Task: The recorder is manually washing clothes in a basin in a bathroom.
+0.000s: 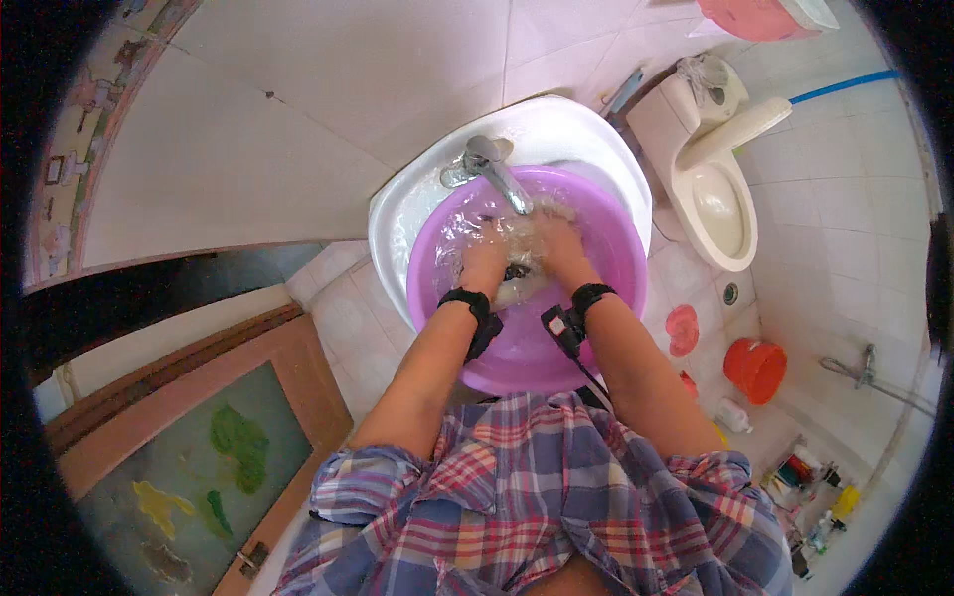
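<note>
A round purple basin [626, 288] holds water and rests on the white washbasin [393, 233]. Both my hands are down in it, below the metal tap [492, 169], from which water runs. My left hand [484, 256] is on the left side, amid ripples and glare. Close to the tap's spout, my right hand [559, 246] reaches in from the right. Between them lies a pale, soft-looking thing [517, 291] with a dark patch; its kind is unclear. Water and splashing hide the fingers of both hands, so their grip does not show.
To the right stands a cream toilet [730, 223]. On the floor are an orange-red bucket [755, 371] and several bottles [820, 526]. A wall-mounted shower fitting [865, 368] juts out at right. A wood-framed door [313, 377] is at lower left. Black wrist straps [482, 313] circle both wrists.
</note>
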A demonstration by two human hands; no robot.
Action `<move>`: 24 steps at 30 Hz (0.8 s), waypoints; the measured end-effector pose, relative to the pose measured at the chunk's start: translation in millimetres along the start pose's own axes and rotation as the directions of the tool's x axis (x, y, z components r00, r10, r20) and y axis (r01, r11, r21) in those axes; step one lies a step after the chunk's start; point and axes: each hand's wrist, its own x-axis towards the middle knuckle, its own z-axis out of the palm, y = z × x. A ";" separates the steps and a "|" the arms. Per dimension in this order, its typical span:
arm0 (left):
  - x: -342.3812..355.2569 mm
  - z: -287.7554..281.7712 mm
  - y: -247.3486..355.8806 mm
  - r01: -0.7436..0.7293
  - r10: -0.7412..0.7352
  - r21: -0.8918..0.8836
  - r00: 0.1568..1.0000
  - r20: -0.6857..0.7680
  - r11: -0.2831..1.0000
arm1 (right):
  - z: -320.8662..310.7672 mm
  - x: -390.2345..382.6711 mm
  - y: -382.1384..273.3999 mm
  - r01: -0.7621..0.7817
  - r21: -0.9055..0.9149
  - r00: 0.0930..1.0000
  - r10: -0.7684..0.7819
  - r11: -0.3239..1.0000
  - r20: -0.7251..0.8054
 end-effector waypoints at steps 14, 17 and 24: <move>-111.4 -192.1 -0.7 -0.276 0.173 -0.392 0.945 -0.278 0.878 | -172.0 -98.8 -53.6 0.524 0.282 0.841 -0.540 0.804 -0.024; -124.1 -233.5 13.4 -0.433 0.228 -0.506 0.880 -0.418 0.746 | -223.2 -126.5 -85.8 0.543 0.301 0.837 -0.535 0.784 -0.116; -141.2 -291.3 45.2 -0.583 0.282 -0.496 0.783 -0.554 0.644 | -249.3 -151.5 -127.2 0.709 0.005 0.648 -0.650 0.705 -0.397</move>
